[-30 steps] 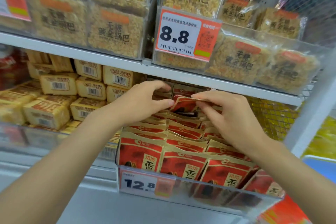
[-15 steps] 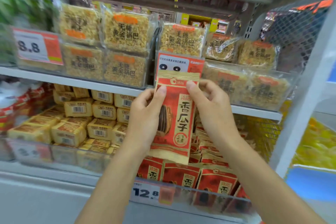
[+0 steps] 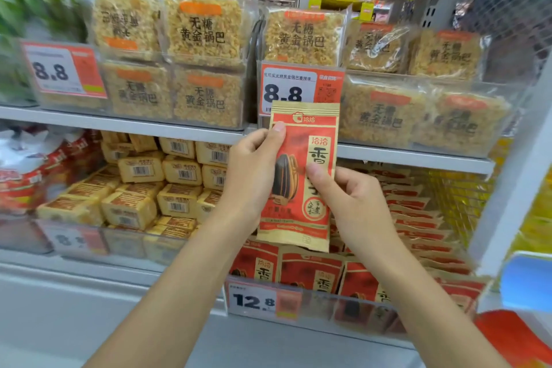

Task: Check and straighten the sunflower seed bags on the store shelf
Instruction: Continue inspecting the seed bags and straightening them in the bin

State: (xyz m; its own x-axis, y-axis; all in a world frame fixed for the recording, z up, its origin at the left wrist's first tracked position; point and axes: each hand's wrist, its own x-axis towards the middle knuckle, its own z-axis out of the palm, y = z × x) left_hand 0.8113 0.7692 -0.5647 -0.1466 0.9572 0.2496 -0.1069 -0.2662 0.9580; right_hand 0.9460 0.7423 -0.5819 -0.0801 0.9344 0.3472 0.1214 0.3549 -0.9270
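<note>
Sunflower seed bag [image 3: 297, 212] held upright, shelved bags [image 3: 310, 273] at its 6 o'clock.
Left hand [image 3: 254, 176] pinches its 9 o'clock edge, right hand [image 3: 355, 206] its 3 o'clock edge (thumbs in front, fingers probably curled behind); it looks light and crinkly, so side-seam grips suit.

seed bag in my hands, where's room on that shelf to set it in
Only the gap above the shelved seed bags, under the upper shelf board, lets a hand through. Front row behind the clear guard and the column beside the mesh wall are packed.
</note>
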